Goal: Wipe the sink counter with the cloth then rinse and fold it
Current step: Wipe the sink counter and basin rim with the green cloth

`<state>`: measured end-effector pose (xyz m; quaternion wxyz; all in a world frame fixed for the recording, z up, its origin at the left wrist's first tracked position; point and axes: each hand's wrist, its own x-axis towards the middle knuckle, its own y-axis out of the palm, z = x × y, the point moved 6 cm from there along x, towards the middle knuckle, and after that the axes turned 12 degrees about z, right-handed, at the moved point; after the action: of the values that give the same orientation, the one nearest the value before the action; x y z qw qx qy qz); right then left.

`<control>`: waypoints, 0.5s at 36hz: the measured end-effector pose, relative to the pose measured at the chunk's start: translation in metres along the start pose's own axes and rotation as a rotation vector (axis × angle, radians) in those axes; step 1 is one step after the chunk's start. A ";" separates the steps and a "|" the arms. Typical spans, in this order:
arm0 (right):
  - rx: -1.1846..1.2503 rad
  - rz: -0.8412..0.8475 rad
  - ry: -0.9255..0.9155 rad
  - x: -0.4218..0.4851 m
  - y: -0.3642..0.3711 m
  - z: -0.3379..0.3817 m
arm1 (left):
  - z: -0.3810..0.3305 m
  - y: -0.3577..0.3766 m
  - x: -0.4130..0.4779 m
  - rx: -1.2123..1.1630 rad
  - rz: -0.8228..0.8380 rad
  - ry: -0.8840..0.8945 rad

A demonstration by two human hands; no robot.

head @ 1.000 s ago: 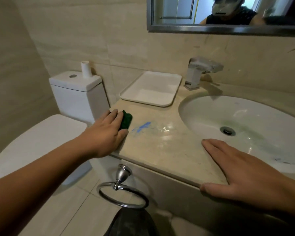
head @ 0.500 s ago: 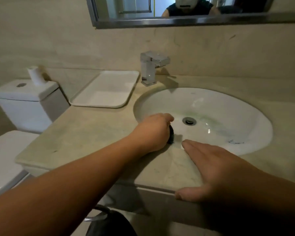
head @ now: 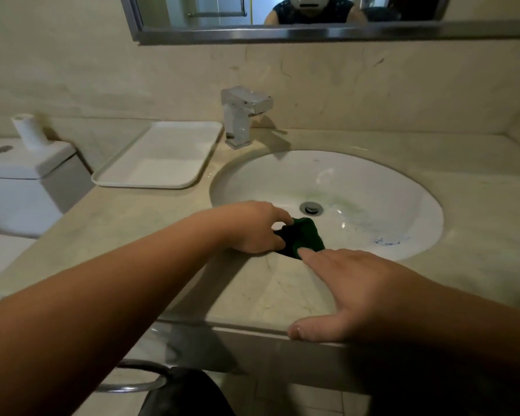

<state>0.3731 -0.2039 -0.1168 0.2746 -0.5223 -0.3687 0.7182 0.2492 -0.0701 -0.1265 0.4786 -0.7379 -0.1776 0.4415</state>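
Left hand (head: pixel 254 228): pinching cloth (head: pixel 302 237) at basin's (head: pixel 403 187) 7 o'clock rim.
Right hand (head: pixel 351 291): flat, empty.
Cloth: likely soft, light; take its bunched edge.

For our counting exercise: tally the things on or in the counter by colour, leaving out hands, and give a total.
White: 2, the tray and the sink
Silver: 1, the tap
Green: 1, the cloth
Total: 4

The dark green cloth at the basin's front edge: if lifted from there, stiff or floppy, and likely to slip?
The dark green cloth looks bunched and creased in the left hand, so probably floppy. It looks small beside that hand, so probably light. Its matte surface suggests it won't easily slip.
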 end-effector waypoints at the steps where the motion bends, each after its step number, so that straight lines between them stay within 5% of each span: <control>1: 0.029 0.010 0.005 -0.002 0.000 -0.004 | -0.005 -0.001 0.009 0.027 0.027 0.023; 9: -0.080 -0.099 -0.042 -0.008 0.002 -0.011 | -0.036 0.021 0.080 0.153 0.387 0.071; 18: -0.063 -0.084 -0.067 0.002 0.005 -0.018 | -0.031 0.003 0.095 0.160 0.209 0.057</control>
<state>0.3896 -0.2011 -0.1248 0.2756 -0.4905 -0.4217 0.7111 0.3264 -0.0236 -0.1707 0.4922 -0.7242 -0.0502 0.4805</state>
